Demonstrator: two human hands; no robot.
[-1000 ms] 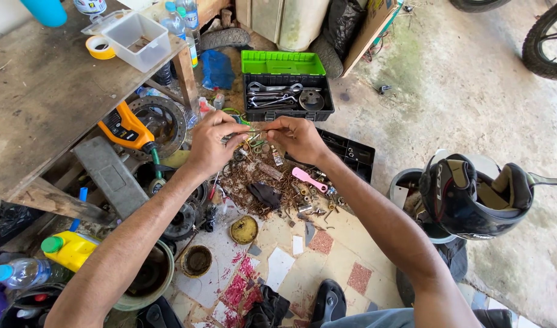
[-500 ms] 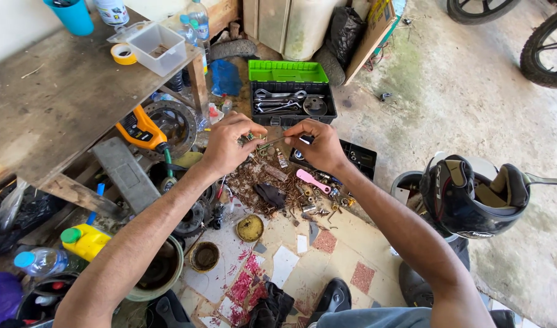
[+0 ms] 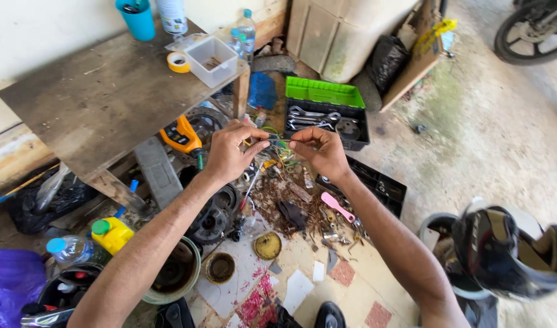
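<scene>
A thin wire (image 3: pixel 277 140) was pinched taut between left hand (image 3: pixel 230 153) and right hand (image 3: pixel 319 150); its ends remained unjoined.

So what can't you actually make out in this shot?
- Thin piece pinched between the left hand and right hand: too small to identify, head view.
- Helmet: cut off by the right edge.
- Blue cup: top cropped by the upper edge.

A tiled floor (image 3: pixel 345 273) is strewn with rusty scrap (image 3: pixel 290 200). A green toolbox (image 3: pixel 326 109), round lids (image 3: pixel 267 245) and a helmet (image 3: pixel 509 252) are set on it.
</scene>
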